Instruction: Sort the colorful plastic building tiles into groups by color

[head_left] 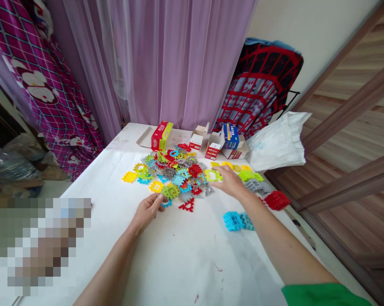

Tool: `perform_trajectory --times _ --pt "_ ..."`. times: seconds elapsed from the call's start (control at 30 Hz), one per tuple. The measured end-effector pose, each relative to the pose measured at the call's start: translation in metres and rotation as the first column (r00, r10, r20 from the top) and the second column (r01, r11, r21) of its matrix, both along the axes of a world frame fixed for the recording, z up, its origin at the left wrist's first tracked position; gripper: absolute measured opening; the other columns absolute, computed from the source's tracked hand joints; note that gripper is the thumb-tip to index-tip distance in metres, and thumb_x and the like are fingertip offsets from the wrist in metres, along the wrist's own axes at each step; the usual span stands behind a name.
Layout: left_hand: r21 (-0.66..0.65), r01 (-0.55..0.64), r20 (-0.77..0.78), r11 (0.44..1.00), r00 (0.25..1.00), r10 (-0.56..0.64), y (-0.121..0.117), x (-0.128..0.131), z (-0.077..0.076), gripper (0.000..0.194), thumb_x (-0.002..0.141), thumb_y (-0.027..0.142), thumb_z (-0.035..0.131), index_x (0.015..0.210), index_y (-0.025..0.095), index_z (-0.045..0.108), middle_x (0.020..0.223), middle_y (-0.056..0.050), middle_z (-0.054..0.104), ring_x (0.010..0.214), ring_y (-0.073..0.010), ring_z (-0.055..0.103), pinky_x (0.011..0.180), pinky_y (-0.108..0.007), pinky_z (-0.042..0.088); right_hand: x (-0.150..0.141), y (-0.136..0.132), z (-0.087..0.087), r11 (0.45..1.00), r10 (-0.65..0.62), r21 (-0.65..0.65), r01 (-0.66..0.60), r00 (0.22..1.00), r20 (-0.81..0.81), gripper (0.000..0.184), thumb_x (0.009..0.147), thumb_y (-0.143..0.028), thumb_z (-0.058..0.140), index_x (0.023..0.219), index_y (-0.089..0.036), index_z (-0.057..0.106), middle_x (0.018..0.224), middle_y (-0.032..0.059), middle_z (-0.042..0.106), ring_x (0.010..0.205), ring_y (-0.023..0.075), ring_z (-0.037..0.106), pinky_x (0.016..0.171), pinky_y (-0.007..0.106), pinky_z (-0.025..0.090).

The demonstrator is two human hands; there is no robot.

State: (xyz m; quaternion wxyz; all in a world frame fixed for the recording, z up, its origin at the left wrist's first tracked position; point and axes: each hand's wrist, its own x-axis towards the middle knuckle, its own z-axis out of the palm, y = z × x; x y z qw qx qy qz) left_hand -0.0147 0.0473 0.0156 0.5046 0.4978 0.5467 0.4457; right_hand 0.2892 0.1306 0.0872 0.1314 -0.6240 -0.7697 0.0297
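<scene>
A mixed pile of interlocking plastic building pieces in red, yellow, grey, green and blue lies on the white table. At its near edge my left hand is closed, thumb and fingers pinching a blue piece that is partly hidden. Right of the pile, my right hand grips a lime-green piece with an opening in its middle. Beyond that hand lie yellow pieces and a green stack. Grey pieces and a red stack sit by my right forearm, with a blue stack nearer me.
Along the back of the white table stand a red-and-yellow box, small open cartons and a blue box. A white sack rests at the right rear corner. Purple curtains hang behind.
</scene>
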Motion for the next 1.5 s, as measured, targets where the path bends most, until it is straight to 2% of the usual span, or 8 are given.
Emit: perform_trajectory --times 0.23,0.53,0.87,1.03,1.13,1.23,1.33,1.5 --pt "0.059 0.021 -0.047 0.998 0.999 -0.018 -0.001 0.001 -0.001 0.048 0.071 0.067 0.058 0.073 0.02 0.069 0.064 -0.004 0.065 0.055 -0.014 0.056 0.041 -0.019 0.036 0.09 0.059 0.005 0.976 -0.118 -0.162 0.144 0.98 0.157 0.063 0.071 -0.035 0.073 0.13 -0.021 0.055 0.123 0.0129 0.055 0.107 0.0248 0.058 0.091 0.032 0.045" --pt "-0.006 0.005 -0.117 1.0 0.993 -0.006 0.002 0.001 0.004 0.055 0.069 0.071 0.055 0.077 0.018 0.068 0.057 0.001 0.059 0.045 -0.0087 0.043 0.041 -0.019 0.033 0.096 0.079 -0.016 0.957 -0.065 -0.265 0.118 0.978 0.2 0.064 0.072 -0.039 0.071 0.132 -0.022 0.055 0.122 0.0118 0.058 0.103 0.0252 0.061 0.089 0.029 0.045" --pt "-0.007 0.007 -0.117 1.0 0.993 -0.007 0.003 -0.001 -0.001 0.056 0.068 0.072 0.056 0.078 0.018 0.067 0.07 -0.004 0.067 0.055 -0.0124 0.053 0.042 -0.019 0.037 0.097 0.076 -0.017 0.962 -0.068 -0.246 0.116 0.978 0.196 0.077 0.069 -0.036 0.074 0.139 -0.02 0.047 0.127 0.0154 0.055 0.107 0.0286 0.06 0.09 0.033 0.045" --pt "-0.005 -0.045 -0.071 0.999 0.997 0.044 0.003 -0.002 -0.006 0.052 0.072 0.069 0.054 0.076 0.017 0.065 0.057 0.0 0.06 0.047 -0.0105 0.048 0.042 -0.02 0.035 0.064 0.042 -0.01 0.998 -0.061 0.017 0.059 0.995 0.083 0.056 0.075 -0.031 0.068 0.129 -0.022 0.057 0.121 0.0117 0.059 0.109 0.0273 0.058 0.091 0.035 0.045" --pt "0.028 -0.105 -0.032 0.994 0.994 0.106 0.002 -0.001 -0.005 0.051 0.074 0.067 0.054 0.07 0.017 0.062 0.052 0.001 0.058 0.04 -0.0074 0.04 0.04 -0.019 0.03 0.017 0.009 -0.016 0.983 0.077 0.176 -0.053 0.988 -0.136 0.037 0.081 -0.029 0.06 0.117 -0.022 0.064 0.111 0.0082 0.064 0.098 0.0228 0.062 0.086 0.034 0.048" --pt "0.067 -0.159 -0.016 0.985 0.987 0.161 -0.001 0.0 -0.004 0.048 0.076 0.064 0.053 0.064 0.018 0.059 0.046 0.003 0.054 0.038 -0.0068 0.039 0.039 -0.019 0.029 -0.04 -0.028 -0.032 0.941 0.285 0.28 -0.189 0.889 -0.358 0.024 0.085 -0.026 0.053 0.105 -0.024 0.068 0.101 0.005 0.067 0.093 0.0191 0.063 0.084 0.031 0.05" --pt "0.123 -0.221 -0.039 0.967 0.973 0.228 -0.002 -0.001 -0.008 0.045 0.08 0.06 0.05 0.063 0.019 0.057 0.046 0.003 0.053 0.04 -0.0082 0.045 0.042 -0.019 0.035 -0.084 -0.059 -0.057 0.92 0.345 0.342 -0.19 0.805 -0.483 0.023 0.086 -0.022 0.051 0.1 -0.024 0.069 0.095 0.0045 0.069 0.089 0.0176 0.065 0.079 0.028 0.052" --pt "0.338 -0.396 -0.275 0.854 0.826 0.492 0.013 -0.021 -0.019 0.029 0.082 0.046 0.051 0.085 0.02 0.063 0.078 -0.003 0.07 0.072 -0.0176 0.066 0.064 -0.028 0.051 -0.105 -0.085 -0.092 0.893 0.376 0.435 -0.114 0.719 -0.584 0.022 0.087 -0.017 0.048 0.092 -0.022 0.069 0.085 0.0046 0.07 0.081 0.0162 0.066 0.075 0.027 0.053"
